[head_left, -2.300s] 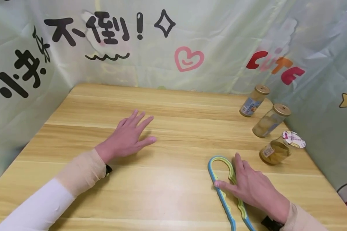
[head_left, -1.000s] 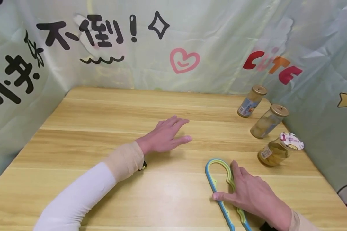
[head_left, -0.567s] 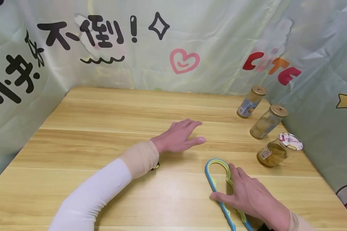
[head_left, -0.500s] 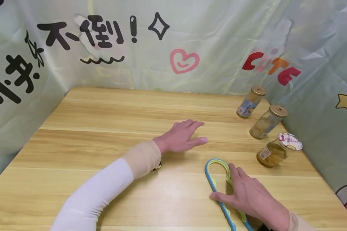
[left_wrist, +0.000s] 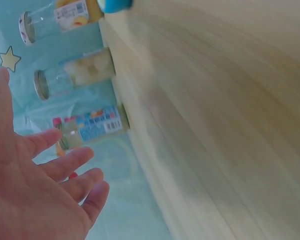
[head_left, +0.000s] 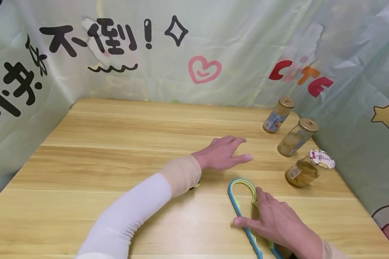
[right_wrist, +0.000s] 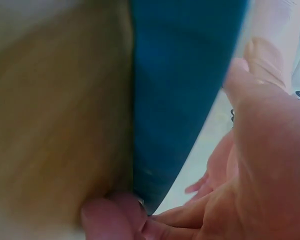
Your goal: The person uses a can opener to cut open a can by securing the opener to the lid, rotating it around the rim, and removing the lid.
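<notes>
1 opener (head_left: 243,212) half under right hand (head_left: 275,223), handle cut off

Table (head_left: 116,144): pale wood, smooth, faintly glossy grain. 3 jars (head_left: 296,137): clear glass, paper labels; 2 with matt gold metal lids (head_left: 308,125). Opener (head_left: 241,201): smooth blue and yellow-green plastic. Backdrop (head_left: 246,43): thin, wrinkled, glossy printed sheet. Sleeve (head_left: 126,216): white cloth.

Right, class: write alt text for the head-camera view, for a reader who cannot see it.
A person's right hand rests on a blue-and-green jar opener on a wooden table, while the open left hand reaches toward three lidded glass jars lined up by the right edge.
</notes>
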`<state>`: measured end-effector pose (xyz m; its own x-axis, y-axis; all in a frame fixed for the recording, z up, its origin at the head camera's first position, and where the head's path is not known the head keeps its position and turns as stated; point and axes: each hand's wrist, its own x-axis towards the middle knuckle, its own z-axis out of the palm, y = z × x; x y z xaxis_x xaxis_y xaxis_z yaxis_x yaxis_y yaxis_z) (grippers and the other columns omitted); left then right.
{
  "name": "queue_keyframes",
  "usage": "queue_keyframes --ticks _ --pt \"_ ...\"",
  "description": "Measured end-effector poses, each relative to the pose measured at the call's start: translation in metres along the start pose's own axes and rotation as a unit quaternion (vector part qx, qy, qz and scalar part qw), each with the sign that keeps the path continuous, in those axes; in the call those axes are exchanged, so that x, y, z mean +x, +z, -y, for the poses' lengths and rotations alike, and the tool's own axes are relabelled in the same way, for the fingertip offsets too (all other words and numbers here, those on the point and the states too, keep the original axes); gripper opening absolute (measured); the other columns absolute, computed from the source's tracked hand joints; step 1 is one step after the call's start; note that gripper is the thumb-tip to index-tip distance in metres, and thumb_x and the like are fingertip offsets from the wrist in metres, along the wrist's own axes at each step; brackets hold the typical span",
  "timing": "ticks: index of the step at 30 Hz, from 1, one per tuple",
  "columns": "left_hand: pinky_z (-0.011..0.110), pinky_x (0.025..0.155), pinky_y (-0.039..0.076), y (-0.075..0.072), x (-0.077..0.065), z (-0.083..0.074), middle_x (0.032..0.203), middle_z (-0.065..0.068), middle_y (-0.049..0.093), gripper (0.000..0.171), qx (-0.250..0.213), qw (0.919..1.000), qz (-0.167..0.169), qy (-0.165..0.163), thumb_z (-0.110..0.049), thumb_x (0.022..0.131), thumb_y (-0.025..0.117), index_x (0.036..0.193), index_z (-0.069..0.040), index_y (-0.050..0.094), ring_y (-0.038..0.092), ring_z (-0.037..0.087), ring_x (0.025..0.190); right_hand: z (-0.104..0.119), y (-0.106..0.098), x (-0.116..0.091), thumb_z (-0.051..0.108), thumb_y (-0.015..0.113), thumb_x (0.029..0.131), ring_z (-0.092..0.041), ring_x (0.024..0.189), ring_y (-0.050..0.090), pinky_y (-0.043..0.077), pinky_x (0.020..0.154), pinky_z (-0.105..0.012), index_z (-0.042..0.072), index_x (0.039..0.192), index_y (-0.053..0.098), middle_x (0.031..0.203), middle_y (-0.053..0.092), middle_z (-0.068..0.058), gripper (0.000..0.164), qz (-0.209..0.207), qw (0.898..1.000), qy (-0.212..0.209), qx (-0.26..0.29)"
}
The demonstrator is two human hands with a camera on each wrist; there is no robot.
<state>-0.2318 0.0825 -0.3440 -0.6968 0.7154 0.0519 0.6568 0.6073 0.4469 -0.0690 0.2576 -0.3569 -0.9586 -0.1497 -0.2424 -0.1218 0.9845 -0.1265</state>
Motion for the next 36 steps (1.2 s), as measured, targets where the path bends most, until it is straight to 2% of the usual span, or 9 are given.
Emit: queue_keyframes --ticks 6,14,18,22,25,31,36 --pt "0.041 0.111 0.023 0.007 0.02 -0.023 0.15 -0.005 0.034 0.082 -0.007 0.9996 0.023 0.012 -0.077 0.088 0.023 0.152 -0.025 0.024 0.029 0.011 0.138 0.0 0.001 0.001 0.092 0.046 0.061 -0.024 0.07 0.063 0.051 0.058 -0.042 -0.013 0.137 0.036 0.086 0.066 -0.014 0.13 0.013 1.0 0.013 -0.005" --pt "0.038 0.113 0.022 0.013 0.035 -0.05 0.148 -0.013 0.033 0.079 -0.044 0.9985 0.031 0.005 -0.077 0.088 0.029 0.151 -0.03 0.024 0.03 0.007 0.136 0.001 0.001 -0.001 0.092 0.045 0.061 -0.017 0.062 0.058 0.047 0.052 -0.037 -0.012 0.138 0.035 0.076 0.063 -0.007 0.13 0.006 1.0 0.019 -0.01" --pt "0.032 0.109 0.029 0.016 0.041 -0.063 0.143 -0.015 0.037 0.083 -0.044 0.9988 0.02 -0.01 -0.081 0.082 0.036 0.148 -0.031 0.028 0.037 0.006 0.13 0.002 0.003 -0.002 0.093 0.043 0.061 -0.015 0.058 0.056 0.046 0.05 -0.035 -0.011 0.137 0.035 0.069 0.059 -0.004 0.13 0.003 1.0 0.021 -0.015" --pt "0.025 0.101 0.037 0.02 0.052 -0.076 0.139 -0.016 0.039 0.087 -0.078 0.9965 0.019 -0.023 -0.08 0.078 0.046 0.147 -0.031 0.029 0.042 0.004 0.125 0.002 0.002 -0.002 0.092 0.044 0.063 -0.013 0.052 0.051 0.044 0.047 -0.033 -0.013 0.139 0.033 0.06 0.051 0.0 0.13 0.008 1.0 0.025 -0.01" --pt "0.023 0.098 0.039 0.02 0.062 -0.083 0.139 -0.017 0.039 0.087 -0.11 0.9935 0.022 -0.022 -0.076 0.078 0.051 0.147 -0.029 0.028 0.042 0.002 0.124 0.002 0.002 -0.002 0.092 0.044 0.064 -0.012 0.05 0.049 0.043 0.046 -0.032 -0.012 0.138 0.034 0.058 0.049 0.001 0.129 -0.001 1.0 0.022 -0.008" --pt "0.019 0.095 0.041 0.017 0.073 -0.092 0.138 -0.015 0.043 0.08 -0.136 0.9905 0.013 -0.018 -0.068 0.084 0.054 0.145 -0.023 0.031 0.046 0.001 0.12 0.002 0.0 0.0 0.092 0.045 0.063 -0.012 0.052 0.051 0.043 0.046 -0.032 -0.011 0.138 0.036 0.059 0.05 0.001 0.127 -0.003 1.0 0.021 -0.005" --pt "0.016 0.09 0.042 0.029 0.081 -0.101 0.133 -0.013 0.046 0.074 -0.182 0.9829 0.005 -0.028 -0.062 0.082 0.061 0.139 -0.022 0.036 0.05 0.0 0.113 0.001 0.003 -0.002 0.09 0.047 0.064 -0.012 0.049 0.047 0.04 0.044 -0.031 -0.01 0.138 0.036 0.057 0.048 0.002 0.125 0.0 1.0 0.022 0.011"
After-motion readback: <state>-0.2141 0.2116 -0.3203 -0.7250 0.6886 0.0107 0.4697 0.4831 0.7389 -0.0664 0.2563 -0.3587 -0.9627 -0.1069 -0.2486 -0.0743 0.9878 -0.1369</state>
